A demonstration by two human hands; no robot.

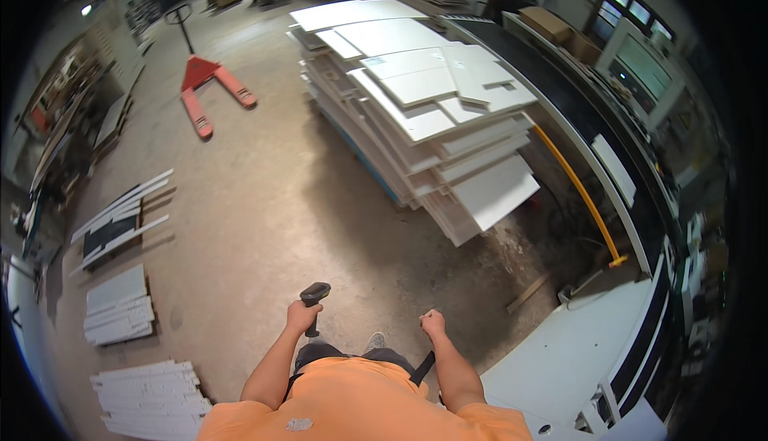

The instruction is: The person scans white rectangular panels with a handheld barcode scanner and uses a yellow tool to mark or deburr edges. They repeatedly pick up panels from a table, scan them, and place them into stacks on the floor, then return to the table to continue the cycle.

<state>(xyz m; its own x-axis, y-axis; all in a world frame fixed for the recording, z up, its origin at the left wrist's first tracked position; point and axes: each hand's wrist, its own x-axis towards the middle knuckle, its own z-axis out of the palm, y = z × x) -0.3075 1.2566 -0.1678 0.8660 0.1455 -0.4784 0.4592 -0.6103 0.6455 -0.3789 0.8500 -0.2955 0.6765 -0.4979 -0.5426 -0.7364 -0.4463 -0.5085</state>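
Observation:
My left hand [301,316] is wrapped round the grip of a dark handheld barcode scanner [315,293], its head pointing up and forward. It is held in front of my left thigh, above the concrete floor. My right hand [432,322] hangs in front of my right side with its fingers curled closed. Whether anything small is inside it is hidden. Ahead of both hands, out of reach, stands a tall stack of white panels [400,81], with loose boards of several sizes on top.
A red pallet jack [203,81] stands at the far left. Stacks of white boards [120,305] and strips [148,401] lie on the left floor. To the right run a long dark conveyor [552,81], a yellow bar [580,193] and a white worktop [552,361].

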